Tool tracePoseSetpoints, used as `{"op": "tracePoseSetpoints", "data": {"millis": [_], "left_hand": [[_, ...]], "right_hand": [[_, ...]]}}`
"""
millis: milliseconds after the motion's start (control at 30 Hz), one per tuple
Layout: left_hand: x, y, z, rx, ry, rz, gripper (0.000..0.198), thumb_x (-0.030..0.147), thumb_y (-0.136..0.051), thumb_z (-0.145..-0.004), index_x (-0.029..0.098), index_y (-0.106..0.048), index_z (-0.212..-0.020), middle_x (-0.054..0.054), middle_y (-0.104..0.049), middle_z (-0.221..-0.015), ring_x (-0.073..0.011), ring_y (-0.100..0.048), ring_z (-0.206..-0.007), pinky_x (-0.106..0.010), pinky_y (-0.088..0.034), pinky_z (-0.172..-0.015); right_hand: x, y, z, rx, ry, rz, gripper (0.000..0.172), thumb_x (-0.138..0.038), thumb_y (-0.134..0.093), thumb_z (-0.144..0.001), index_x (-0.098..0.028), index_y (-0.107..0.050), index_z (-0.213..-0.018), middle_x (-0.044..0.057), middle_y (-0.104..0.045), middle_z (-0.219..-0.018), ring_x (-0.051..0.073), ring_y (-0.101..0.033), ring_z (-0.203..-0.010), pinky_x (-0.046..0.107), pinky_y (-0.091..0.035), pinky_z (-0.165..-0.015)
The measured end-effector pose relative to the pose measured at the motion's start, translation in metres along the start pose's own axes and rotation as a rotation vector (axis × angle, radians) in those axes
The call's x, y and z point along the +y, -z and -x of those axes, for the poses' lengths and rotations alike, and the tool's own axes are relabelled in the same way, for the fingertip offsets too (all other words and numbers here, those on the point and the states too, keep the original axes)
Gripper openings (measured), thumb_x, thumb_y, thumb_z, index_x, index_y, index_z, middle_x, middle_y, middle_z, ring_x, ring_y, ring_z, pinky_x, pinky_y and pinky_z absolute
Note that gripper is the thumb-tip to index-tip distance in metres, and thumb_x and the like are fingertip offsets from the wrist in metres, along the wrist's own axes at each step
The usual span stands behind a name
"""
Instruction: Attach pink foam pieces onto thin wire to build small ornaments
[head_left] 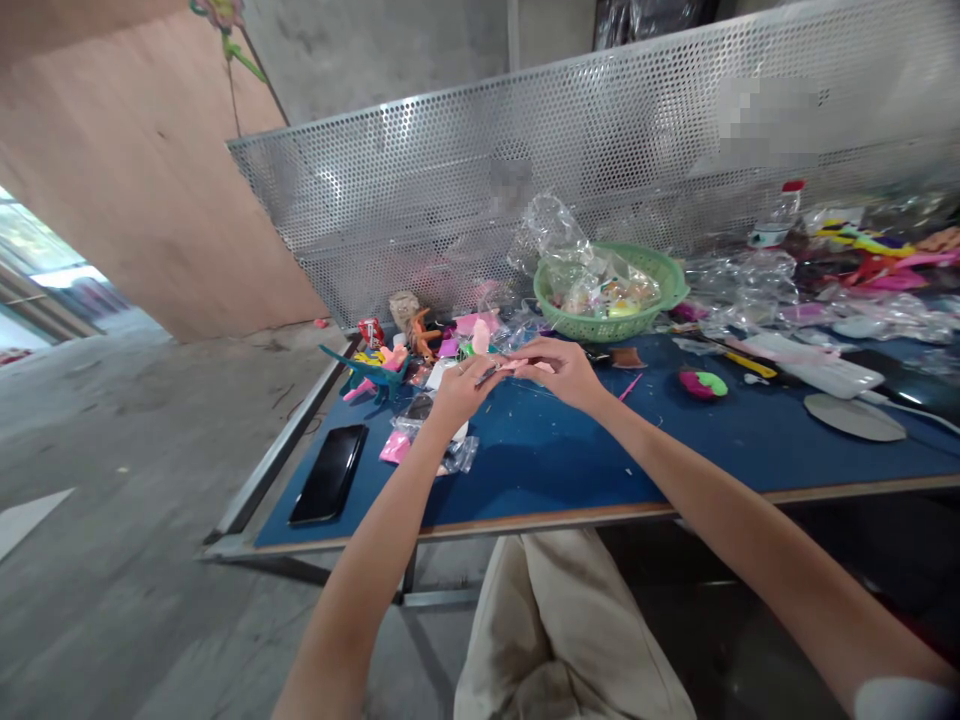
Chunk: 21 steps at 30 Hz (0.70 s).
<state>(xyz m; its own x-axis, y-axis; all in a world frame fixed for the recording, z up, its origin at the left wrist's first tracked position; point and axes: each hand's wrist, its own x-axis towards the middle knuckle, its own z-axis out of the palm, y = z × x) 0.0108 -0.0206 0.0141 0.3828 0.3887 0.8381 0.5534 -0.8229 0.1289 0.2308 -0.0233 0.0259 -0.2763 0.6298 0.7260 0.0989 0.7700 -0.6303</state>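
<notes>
My left hand (466, 386) and my right hand (561, 370) meet above the blue table, fingers closed on a small pale pink piece of modelling clay (516, 365) between them. Much of the piece is hidden by the fingers. Just behind my left hand stands a pale pink rounded shape (481, 336); whether it joins the held piece, I cannot tell. To the left are a teal dinosaur figure (381, 380) and an orange figure (424, 335). Nearer me lies a clear bag with bright pink clay (395, 447).
A black phone (330, 474) lies at the table's left edge. Behind my hands, a green basket (611, 325) holds plastic bags. Rightward lie a magenta and green clay lump (702, 384), a yellow cutter (750, 364) and a bottle (780, 215). A perforated metal panel (420, 180) borders the back.
</notes>
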Motion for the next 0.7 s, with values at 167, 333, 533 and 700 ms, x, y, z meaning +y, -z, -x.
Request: {"op": "tracePoseSetpoints", "data": {"millis": [167, 333, 533, 700], "left_hand": [[0.0007, -0.0041, 0.001, 0.06, -0.043, 0.017, 0.022, 0.043, -0.069, -0.097, 0.021, -0.073, -0.101, -0.007, -0.081, -0.094, -0.0188, -0.079, -0.09, -0.027, -0.059, -0.083], [-0.0017, -0.006, 0.002, 0.074, -0.09, -0.057, 0.019, 0.038, -0.07, -0.098, 0.021, -0.071, -0.105, -0.006, -0.081, -0.096, -0.0176, -0.079, -0.091, -0.025, -0.059, -0.081], [-0.0008, -0.0059, 0.0031, 0.095, -0.071, -0.093, 0.024, 0.043, -0.068, -0.098, 0.02, -0.071, -0.105, -0.007, -0.081, -0.094, -0.0183, -0.079, -0.087, -0.025, -0.058, -0.079], [0.0017, -0.0037, 0.0019, 0.03, 0.044, -0.081, 0.031, 0.048, -0.065, -0.099, 0.02, -0.073, -0.106, -0.009, -0.081, -0.099, -0.0203, -0.078, -0.092, -0.029, -0.058, -0.085]], "right_hand": [[-0.0034, -0.0049, 0.0007, 0.082, 0.051, 0.022, 0.023, -0.051, -0.074, -0.091, -0.031, -0.085, -0.089, 0.004, -0.081, -0.095, 0.021, -0.075, -0.092, 0.039, -0.06, -0.09], [0.0011, -0.0084, 0.0011, 0.113, -0.028, -0.042, 0.029, -0.055, -0.077, -0.087, -0.029, -0.085, -0.099, 0.006, -0.081, -0.105, 0.021, -0.076, -0.093, 0.034, -0.063, -0.079], [-0.0002, -0.0064, 0.0018, 0.121, -0.003, -0.022, 0.031, -0.056, -0.072, -0.091, -0.028, -0.085, -0.09, 0.005, -0.082, -0.095, 0.021, -0.076, -0.09, 0.035, -0.062, -0.082], [-0.0008, -0.0009, 0.0029, 0.114, -0.071, -0.034, 0.039, -0.059, -0.067, -0.094, -0.026, -0.084, -0.106, 0.006, -0.082, -0.1, 0.02, -0.077, -0.086, 0.032, -0.062, -0.075]]}}
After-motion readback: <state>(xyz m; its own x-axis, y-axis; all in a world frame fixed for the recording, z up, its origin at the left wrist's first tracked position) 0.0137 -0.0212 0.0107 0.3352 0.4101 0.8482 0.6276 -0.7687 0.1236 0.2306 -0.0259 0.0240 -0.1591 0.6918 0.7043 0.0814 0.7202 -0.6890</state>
